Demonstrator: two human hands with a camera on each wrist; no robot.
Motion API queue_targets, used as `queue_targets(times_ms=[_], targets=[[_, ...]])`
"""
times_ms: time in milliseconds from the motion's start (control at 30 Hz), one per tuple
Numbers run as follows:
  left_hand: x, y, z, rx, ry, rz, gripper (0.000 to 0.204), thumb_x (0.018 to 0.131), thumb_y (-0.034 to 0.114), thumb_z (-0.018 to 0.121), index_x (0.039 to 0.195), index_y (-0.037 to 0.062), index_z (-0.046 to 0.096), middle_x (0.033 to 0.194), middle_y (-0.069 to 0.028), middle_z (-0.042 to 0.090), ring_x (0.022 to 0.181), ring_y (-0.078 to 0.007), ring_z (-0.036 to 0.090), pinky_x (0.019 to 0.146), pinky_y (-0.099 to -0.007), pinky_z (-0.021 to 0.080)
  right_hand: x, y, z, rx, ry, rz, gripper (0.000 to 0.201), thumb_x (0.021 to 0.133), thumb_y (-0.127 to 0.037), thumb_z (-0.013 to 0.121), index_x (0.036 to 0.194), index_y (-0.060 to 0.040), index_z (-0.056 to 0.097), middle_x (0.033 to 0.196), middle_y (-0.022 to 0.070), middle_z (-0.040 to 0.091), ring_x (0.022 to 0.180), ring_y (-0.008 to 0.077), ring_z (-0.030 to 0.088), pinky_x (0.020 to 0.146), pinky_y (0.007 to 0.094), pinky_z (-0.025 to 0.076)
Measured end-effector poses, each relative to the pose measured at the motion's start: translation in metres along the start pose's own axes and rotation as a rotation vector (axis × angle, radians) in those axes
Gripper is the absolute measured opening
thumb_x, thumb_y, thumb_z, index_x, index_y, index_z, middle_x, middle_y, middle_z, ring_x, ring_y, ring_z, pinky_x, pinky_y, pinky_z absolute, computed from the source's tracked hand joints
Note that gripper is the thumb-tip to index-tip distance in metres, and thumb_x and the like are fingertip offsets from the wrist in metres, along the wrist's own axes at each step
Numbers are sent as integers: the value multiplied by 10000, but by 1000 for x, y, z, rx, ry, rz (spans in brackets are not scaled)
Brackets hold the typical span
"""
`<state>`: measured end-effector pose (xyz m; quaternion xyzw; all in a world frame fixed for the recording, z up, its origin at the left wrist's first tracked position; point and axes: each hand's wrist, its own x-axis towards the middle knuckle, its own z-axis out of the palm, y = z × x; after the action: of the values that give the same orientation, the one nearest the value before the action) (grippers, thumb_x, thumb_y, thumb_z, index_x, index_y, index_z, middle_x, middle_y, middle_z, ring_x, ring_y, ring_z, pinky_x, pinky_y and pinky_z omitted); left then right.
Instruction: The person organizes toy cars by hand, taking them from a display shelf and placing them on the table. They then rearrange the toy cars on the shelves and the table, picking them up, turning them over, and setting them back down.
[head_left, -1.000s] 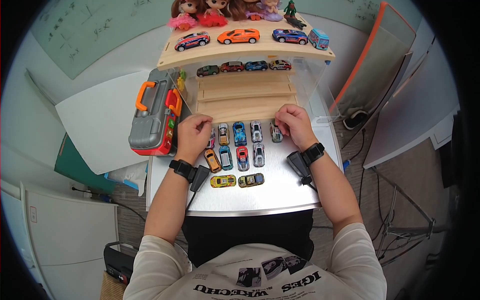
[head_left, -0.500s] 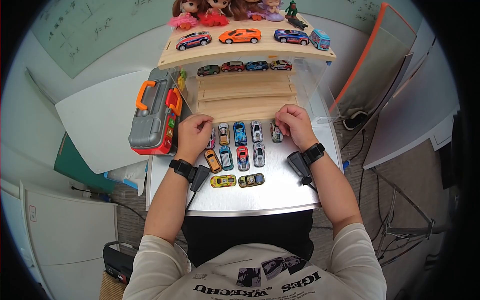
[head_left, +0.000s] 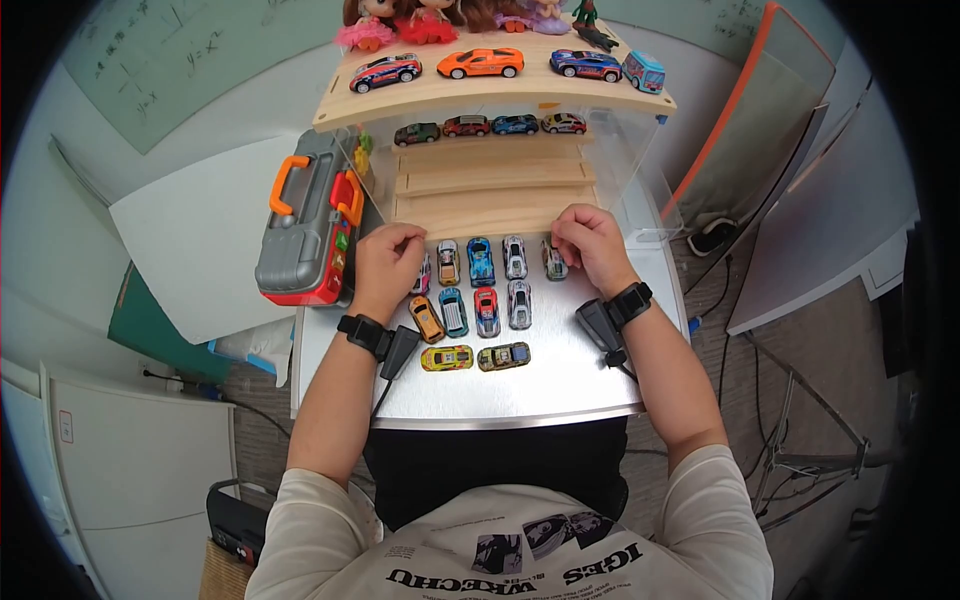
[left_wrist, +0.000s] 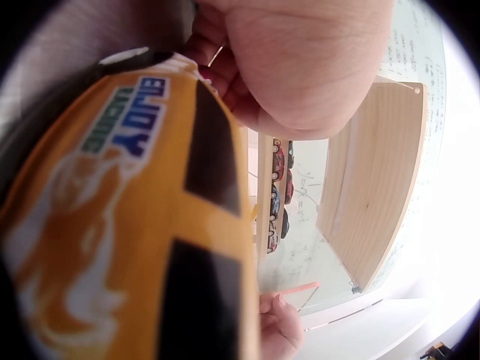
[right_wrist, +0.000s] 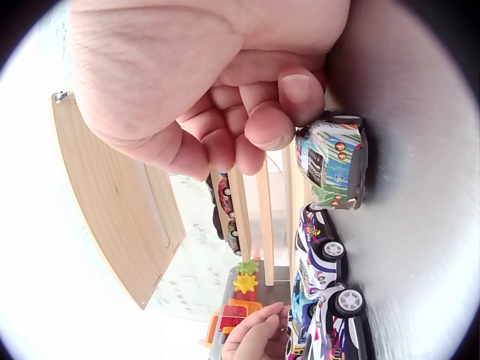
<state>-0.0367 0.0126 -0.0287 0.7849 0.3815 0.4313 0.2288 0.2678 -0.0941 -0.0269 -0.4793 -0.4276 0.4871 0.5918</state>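
Note:
My left hand (head_left: 388, 272) rests at the left end of the toy car rows, fingers loosely curled and holding nothing. It partly covers a pink toy car (head_left: 423, 272), with an orange toy car (head_left: 427, 319) just nearer to me. That orange car fills much of the left wrist view. On the other side, my right hand (head_left: 592, 250) lies with fingers loosely bent beside a green patterned toy car (right_wrist: 336, 165). Its fingertips are right at that car. Between the hands stand a blue car (head_left: 480, 262), a white car (head_left: 514, 258) and a red-and-blue car (head_left: 486, 312).
A wooden stepped rack (head_left: 495, 178) with several small cars on its top step stands behind the rows. Above it, a wooden shelf (head_left: 460, 100) bears larger cars and dolls. A grey toolbox (head_left: 298, 245) stands left. Two cars lie sideways in front, one a yellow car (head_left: 446, 358).
The head view has shifted slightly, so the shelf and dolls sit a little higher in it. Both hands and the toy cars keep their places.

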Motion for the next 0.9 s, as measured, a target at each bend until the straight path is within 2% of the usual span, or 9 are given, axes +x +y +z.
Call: queue_targets(times_ms=[100,167,900], targets=[[0,1,-1,3,-7,3,141,858,47,677,944,-16,769,889,-157,749,773,-248,725,707,-331,571,0,-1,1,-1,1,4,195,960,-113,687,777,-106,619,716,-17,627,522,40,508,459,213,333],[0,2,-1,-3,-20,-28,125,873,43,693,951,-18,770,893,-139,758,807,-217,725,729,-313,556,0,-1,1,5,-1,6,194,960,-111,688,778,-106,619,720,-16,628,523,41,509,459,214,336],[0,0,0,8,-25,-28,135,875,49,694,959,-17,775,916,-144,763,826,-225,729,740,-318,560,0,-1,1,2,-6,6,193,962,-112,691,782,-107,621,717,-15,630,520,38,503,456,210,333]])
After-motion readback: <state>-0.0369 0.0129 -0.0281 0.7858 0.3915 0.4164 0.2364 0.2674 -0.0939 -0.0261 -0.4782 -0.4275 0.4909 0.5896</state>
